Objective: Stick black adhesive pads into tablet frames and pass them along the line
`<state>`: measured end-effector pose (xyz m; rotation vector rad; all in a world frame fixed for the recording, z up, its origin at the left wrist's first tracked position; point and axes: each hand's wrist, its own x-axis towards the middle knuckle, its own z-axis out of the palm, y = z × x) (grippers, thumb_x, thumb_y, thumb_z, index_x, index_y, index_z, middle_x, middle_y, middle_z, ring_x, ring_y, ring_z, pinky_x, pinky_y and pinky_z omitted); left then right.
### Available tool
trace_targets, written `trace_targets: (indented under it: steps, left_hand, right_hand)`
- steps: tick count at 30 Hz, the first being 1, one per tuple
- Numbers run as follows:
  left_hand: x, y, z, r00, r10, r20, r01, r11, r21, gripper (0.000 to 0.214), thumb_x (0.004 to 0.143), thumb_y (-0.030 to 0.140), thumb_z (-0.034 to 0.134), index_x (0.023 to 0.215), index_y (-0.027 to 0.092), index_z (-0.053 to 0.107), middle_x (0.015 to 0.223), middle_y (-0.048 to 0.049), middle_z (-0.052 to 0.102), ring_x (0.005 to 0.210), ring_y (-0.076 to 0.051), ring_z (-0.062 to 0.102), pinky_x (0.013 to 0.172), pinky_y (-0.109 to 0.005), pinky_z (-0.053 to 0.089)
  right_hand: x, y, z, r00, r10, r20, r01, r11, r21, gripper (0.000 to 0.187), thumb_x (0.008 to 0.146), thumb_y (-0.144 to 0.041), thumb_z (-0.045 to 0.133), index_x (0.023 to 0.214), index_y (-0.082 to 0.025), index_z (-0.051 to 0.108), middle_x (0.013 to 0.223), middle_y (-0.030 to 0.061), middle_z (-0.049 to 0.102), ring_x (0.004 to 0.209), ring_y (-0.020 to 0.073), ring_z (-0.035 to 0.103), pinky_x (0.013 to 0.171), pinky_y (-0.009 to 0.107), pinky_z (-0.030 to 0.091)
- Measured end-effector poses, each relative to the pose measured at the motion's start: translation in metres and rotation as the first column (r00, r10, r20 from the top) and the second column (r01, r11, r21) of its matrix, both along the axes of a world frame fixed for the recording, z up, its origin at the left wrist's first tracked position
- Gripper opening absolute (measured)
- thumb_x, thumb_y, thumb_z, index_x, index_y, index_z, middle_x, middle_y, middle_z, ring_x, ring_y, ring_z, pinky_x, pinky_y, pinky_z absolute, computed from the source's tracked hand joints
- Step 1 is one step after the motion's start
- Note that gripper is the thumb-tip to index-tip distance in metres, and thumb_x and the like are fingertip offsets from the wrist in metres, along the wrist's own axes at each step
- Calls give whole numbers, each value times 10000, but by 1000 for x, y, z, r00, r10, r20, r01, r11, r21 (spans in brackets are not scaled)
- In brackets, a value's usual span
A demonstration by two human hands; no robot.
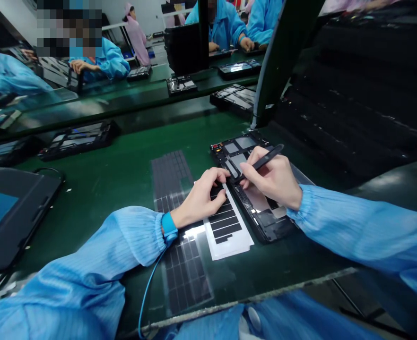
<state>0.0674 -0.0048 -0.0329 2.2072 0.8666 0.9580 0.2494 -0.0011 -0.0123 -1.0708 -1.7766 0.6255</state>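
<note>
Head view. Your left hand (199, 200) is at 12 o'clock, fingers curled, tips pressing on the top end of the white-backed strip sheet (228, 231), pinching nothing. Your right hand (274, 182) is at 1 o'clock, pinching a black pen-shaped tool (263, 159) between thumb and fingers. The tool angles down toward the left edge of the open tablet chassis (261, 219), close to your left fingertips; its tip is hard to make out. The sheet lies on the green counter (105, 203), just beside the chassis.

Risks:
- Tool slip: with the hands this close, a skid could scratch the chassis's grey panels or jab your left fingers.
- Sheet shift: it's held at one end only, so a sideways push could swing it out of line.
- Chassis movement: it looks unclamped, so hard tool pressure could slide it.
- Cord snag: the blue cord (148, 288) from your wrist strap (169, 225) runs toward 7 o'clock. A tug could pull your left wrist and drag the sheet or the dark mesh-patterned sheets (183, 278) under it.
- Elbow clearance: the dark tablet case (13, 219) at 9 o'clock sits near your left sleeve.
</note>
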Motion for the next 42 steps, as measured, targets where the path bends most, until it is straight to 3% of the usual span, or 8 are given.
trace_targets:
  steps: [6, 10, 13, 17, 20, 22, 27, 42]
  left_hand:
    - [-2, 1, 0, 998, -62, -33, 63, 997, 52, 176, 740, 40, 424, 846, 180, 407, 963, -54, 575, 883, -157, 515, 794, -302, 440]
    - [2, -6, 7, 951, -89, -297, 160, 962, 221, 210, 745, -1, 349, 804, 160, 470, 849, -58, 580, 843, -177, 487, 785, -306, 445]
    - [-5, -6, 18, 902, -102, -420, 234, 932, 275, 228, 768, 16, 345, 842, 136, 524, 905, -80, 604, 877, -187, 494, 835, -314, 436]
    - [-44, 21, 31, 959, 193, -205, -152, 968, 201, 154, 770, 94, 427, 850, 133, 552, 824, -41, 613, 791, -148, 545, 758, -272, 444]
    - [-78, 48, 31, 910, 361, -204, -369, 930, -1, 138, 785, 187, 451, 859, 122, 548, 836, -40, 604, 750, -129, 552, 688, -248, 440]
    - [-91, 60, 27, 911, 285, -297, -334, 934, -129, 163, 774, 236, 492, 857, 117, 565, 834, -37, 614, 741, -124, 559, 677, -239, 439]
    - [-88, 71, 14, 889, 146, -435, -259, 942, -214, 215, 650, 330, 668, 752, 147, 623, 748, -2, 603, 717, -135, 537, 664, -247, 411]
    - [-83, 73, 10, 830, 182, -527, -326, 925, -195, 237, 696, 399, 630, 732, 166, 598, 752, 7, 557, 721, -137, 489, 631, -236, 369]
  right_hand:
    - [1, -7, -1, 984, 26, 174, -77, 953, 292, 209, 779, -177, 571, 596, -179, 470, 578, 6, 524, 538, 120, 531, 505, 254, 421]
    - [7, -3, 10, 994, -92, -57, 103, 967, 233, 198, 806, -236, 580, 651, -181, 469, 631, -4, 539, 537, 121, 572, 510, 261, 456]
    - [1, 15, 32, 998, -59, -30, 62, 991, 117, 160, 792, -274, 607, 711, -172, 515, 673, 3, 574, 601, 148, 623, 548, 272, 494]
    - [-36, 49, 43, 981, 181, 64, -174, 980, -101, 103, 757, -223, 632, 727, -157, 559, 693, 15, 607, 647, 158, 628, 624, 304, 530]
    - [-69, 66, 26, 957, 291, -20, -280, 897, -343, 108, 782, -207, 592, 713, -153, 531, 667, 17, 597, 610, 146, 620, 602, 306, 542]
    - [-82, 72, 10, 948, 315, -47, -305, 852, -427, 111, 792, -206, 575, 713, -155, 516, 666, 16, 589, 613, 136, 615, 605, 294, 544]
    - [-84, 76, -10, 930, 367, -31, -351, 856, -379, 132, 784, -237, 579, 708, -158, 505, 642, -1, 561, 639, 132, 610, 670, 288, 536]
    - [-83, 75, -3, 966, 256, 36, -234, 925, -300, 152, 796, -259, 579, 718, -138, 529, 610, 14, 609, 630, 156, 644, 625, 264, 504]
